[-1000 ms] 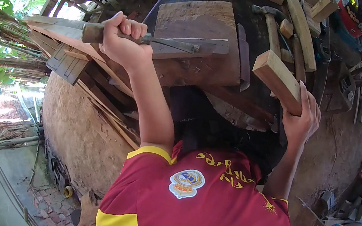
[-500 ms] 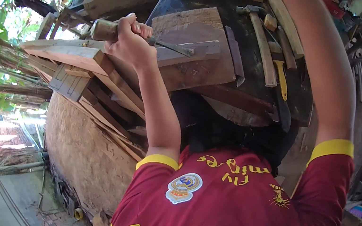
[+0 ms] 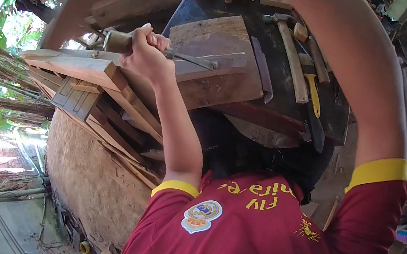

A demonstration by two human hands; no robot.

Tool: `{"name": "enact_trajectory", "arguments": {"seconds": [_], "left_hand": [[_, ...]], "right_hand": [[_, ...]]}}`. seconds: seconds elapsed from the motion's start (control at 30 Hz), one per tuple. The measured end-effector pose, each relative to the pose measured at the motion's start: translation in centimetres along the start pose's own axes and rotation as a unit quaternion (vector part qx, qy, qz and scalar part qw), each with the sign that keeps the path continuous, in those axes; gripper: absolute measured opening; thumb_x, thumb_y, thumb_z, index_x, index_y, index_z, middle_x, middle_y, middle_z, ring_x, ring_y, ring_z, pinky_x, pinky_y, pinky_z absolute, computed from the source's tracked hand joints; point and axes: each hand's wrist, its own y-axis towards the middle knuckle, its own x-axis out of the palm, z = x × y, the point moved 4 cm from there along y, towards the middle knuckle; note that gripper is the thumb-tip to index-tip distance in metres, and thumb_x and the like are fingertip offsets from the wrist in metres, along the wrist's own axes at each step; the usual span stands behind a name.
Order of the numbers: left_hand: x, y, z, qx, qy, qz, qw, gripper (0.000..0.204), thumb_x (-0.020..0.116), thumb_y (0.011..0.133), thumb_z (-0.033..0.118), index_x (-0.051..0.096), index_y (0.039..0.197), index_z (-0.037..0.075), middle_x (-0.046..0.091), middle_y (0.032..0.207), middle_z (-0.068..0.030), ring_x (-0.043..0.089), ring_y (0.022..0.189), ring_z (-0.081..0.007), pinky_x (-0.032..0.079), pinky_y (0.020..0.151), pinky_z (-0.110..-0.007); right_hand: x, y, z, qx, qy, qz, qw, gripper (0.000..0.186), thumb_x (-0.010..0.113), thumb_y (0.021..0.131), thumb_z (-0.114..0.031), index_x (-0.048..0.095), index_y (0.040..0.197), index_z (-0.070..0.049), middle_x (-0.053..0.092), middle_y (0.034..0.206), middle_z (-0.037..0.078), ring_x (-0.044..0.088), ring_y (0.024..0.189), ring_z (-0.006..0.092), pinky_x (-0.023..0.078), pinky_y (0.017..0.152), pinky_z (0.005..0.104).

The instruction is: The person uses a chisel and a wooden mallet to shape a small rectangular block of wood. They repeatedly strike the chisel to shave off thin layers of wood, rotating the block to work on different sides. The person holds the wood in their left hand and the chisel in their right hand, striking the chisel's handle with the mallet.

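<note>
The left hand [image 3: 147,58] wraps its fingers around the handle of a chisel [image 3: 193,60]. The left arm [image 3: 181,118] bends up at the elbow, and the chisel's blade points right, over a narrow wood strip [image 3: 233,63] on a thick wooden board [image 3: 198,29]. The right arm [image 3: 344,59] is up high and goes past the top edge, so I cannot tell how the right hand is shaped. A long dark bar [image 3: 261,69] lies just beside the board's right edge. Between it and the hammer [image 3: 291,58], a gap of dark table [image 3: 276,53] shows.

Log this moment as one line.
left hand: grips chisel | blade: over wood strip | right arm: raised, hand out of view | nearby: hammer, brush
</note>
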Motion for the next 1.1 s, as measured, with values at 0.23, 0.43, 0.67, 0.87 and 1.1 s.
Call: {"name": "enact_trajectory", "arguments": {"seconds": [0.23, 0.43, 0.67, 0.87, 1.1], "left_hand": [[-2.1, 1.5, 1.8, 0.019, 0.031, 0.017, 0.999, 0.028, 0.057, 0.068, -0.005, 0.036, 0.052, 0.005, 0.039, 0.049, -0.0016, 0.034, 0.038, -0.0111, 0.027, 0.038, -0.027], [-0.8, 0.1, 2.1, 0.031, -0.005, -0.041, 0.999, 0.033, 0.056, 0.072, -0.002, 0.032, 0.055, 0.013, 0.031, 0.048, 0.0043, 0.029, 0.037, -0.0076, 0.022, 0.037, -0.026], [-1.2, -3.8, 7.3, 0.047, 0.033, -0.210, 0.976, 0.011, 0.055, 0.080, 0.000, 0.050, 0.073, 0.005, 0.044, 0.054, 0.0021, 0.034, 0.038, -0.0057, 0.024, 0.036, -0.022], [2.7, -11.4, 1.0, 0.185, 0.422, -0.420, 0.782, 0.017, 0.077, 0.061, 0.008, 0.062, 0.068, 0.004, 0.061, 0.064, -0.0038, 0.058, 0.053, -0.0109, 0.046, 0.051, -0.025], [8.8, -17.3, -1.7, 0.191, 0.317, -0.639, 0.674, 0.031, 0.071, 0.049, 0.018, 0.057, 0.075, 0.010, 0.055, 0.063, -0.0045, 0.058, 0.056, -0.0251, 0.046, 0.049, -0.035]], "right_hand": [[1.9, 2.0, -3.6, -0.080, 0.080, -0.001, 0.994, 0.030, 0.068, 0.073, -0.009, 0.060, 0.102, -0.003, 0.065, 0.091, 0.013, 0.066, 0.081, 0.0219, 0.054, 0.071, 0.0341], [3.5, -3.8, 3.6, 0.026, 0.334, 0.138, 0.932, 0.052, 0.072, 0.071, -0.023, 0.055, 0.112, 0.002, 0.062, 0.101, 0.013, 0.063, 0.089, 0.0205, 0.050, 0.078, 0.0321], [15.9, -20.2, 9.1, 0.357, 0.432, 0.174, 0.810, 0.069, 0.078, 0.061, -0.028, 0.052, 0.116, 0.004, 0.060, 0.107, 0.016, 0.058, 0.097, 0.0214, 0.046, 0.085, 0.0325], [19.5, -28.5, 5.4, 0.465, 0.575, 0.117, 0.663, 0.070, 0.075, 0.061, -0.019, 0.048, 0.121, 0.004, 0.059, 0.107, 0.012, 0.057, 0.099, 0.0187, 0.044, 0.088, 0.0301], [17.8, -33.9, 6.2, 0.489, 0.585, 0.216, 0.610, 0.066, 0.071, 0.064, -0.012, 0.047, 0.124, 0.001, 0.058, 0.107, 0.010, 0.056, 0.099, 0.0179, 0.043, 0.088, 0.0320]]}}
